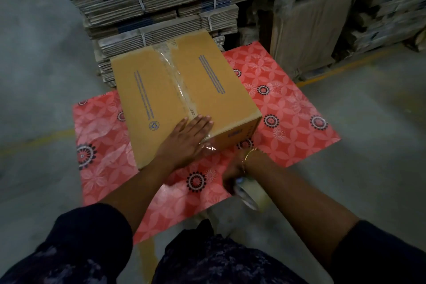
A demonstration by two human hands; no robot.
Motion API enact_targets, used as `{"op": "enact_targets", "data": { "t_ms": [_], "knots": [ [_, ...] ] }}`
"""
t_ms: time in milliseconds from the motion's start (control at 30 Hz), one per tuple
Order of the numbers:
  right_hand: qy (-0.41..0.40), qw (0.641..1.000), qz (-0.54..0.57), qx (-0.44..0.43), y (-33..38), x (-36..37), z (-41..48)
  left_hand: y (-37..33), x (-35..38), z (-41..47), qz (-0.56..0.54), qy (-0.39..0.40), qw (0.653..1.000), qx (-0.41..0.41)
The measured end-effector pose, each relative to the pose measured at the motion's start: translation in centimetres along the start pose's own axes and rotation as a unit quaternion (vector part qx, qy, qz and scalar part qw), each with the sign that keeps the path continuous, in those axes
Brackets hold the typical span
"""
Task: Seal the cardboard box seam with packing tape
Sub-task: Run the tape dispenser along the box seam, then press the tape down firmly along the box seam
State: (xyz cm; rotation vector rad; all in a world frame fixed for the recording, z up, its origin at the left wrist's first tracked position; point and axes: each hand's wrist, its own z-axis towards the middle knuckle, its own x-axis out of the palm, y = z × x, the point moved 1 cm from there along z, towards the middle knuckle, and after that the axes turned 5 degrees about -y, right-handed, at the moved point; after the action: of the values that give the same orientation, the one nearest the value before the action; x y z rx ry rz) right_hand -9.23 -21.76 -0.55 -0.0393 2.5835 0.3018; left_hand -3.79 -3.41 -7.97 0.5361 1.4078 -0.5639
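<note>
I see the cardboard box lying closed on a red flowered mat on the grey floor, and its far edge is just beside a stack of flattened cartons. Clear packing tape runs along the middle seam from the far edge to the near edge and folds down over the near side. The left hand lies flat and open on the near end of the seam, fingers spread, holding nothing, only pressing. The right hand is below the box's near corner, over the mat, and it is blurred; it is closed around something shiny, but I cannot tell what. To the right of the box the mat is free up to its edge, and wrapped bundles stand behind it.
</note>
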Motion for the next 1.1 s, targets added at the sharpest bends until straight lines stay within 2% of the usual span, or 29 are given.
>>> {"op": "enact_targets", "data": {
  "t_ms": [33, 67, 133, 233, 333, 500, 633, 700, 967, 1100],
  "knots": [
    [0.031, 0.998, -0.043, 0.038, -0.7, 1.5, 0.5, 0.0, 0.0, 0.0, -0.001, -0.006, 1.0, 0.001],
    [0.024, 0.996, -0.055, 0.067, -1.5, 3.5, 0.8, 0.1, 0.1, -0.2, -0.001, -0.012, 1.0, 0.005],
    [-0.07, 0.994, -0.041, 0.073, -3.1, 6.4, 1.0, 0.1, 0.3, -0.1, 0.016, -0.032, 0.999, 0.011],
    [-0.196, 0.979, -0.056, 0.012, -3.9, 7.9, 1.0, 0.0, 0.0, 0.3, 0.001, -0.023, 1.0, 0.016],
    [-0.277, 0.951, -0.119, -0.072, -3.2, 7.7, 2.2, 0.2, 0.4, 0.2, 0.007, -0.024, 1.0, 0.015],
    [-0.322, 0.881, -0.3, -0.173, -2.3, 7.6, 5.4, 0.2, 0.6, 0.4, 0.004, -0.008, 1.0, 0.002],
    [-0.346, 0.838, -0.368, -0.205, -2.5, 8.7, 6.9, 0.3, 0.6, 0.5, 0.013, 0.005, 1.0, 0.005],
    [-0.36, 0.831, -0.362, -0.221, -2.9, 9.7, 7.6, 0.3, 0.6, 0.5, 0.008, 0.006, 1.0, 0.004],
    [-0.395, 0.845, -0.301, -0.197, -5.3, 13.1, 8.7, 0.7, 0.6, 0.7, 0.009, -0.001, 1.0, 0.004],
    [-0.439, 0.861, -0.17, -0.194, -4.5, 12.7, 7.5, 1.1, 0.6, 1.3, 0.011, 0.005, 1.0, 0.005]
  ]
}}
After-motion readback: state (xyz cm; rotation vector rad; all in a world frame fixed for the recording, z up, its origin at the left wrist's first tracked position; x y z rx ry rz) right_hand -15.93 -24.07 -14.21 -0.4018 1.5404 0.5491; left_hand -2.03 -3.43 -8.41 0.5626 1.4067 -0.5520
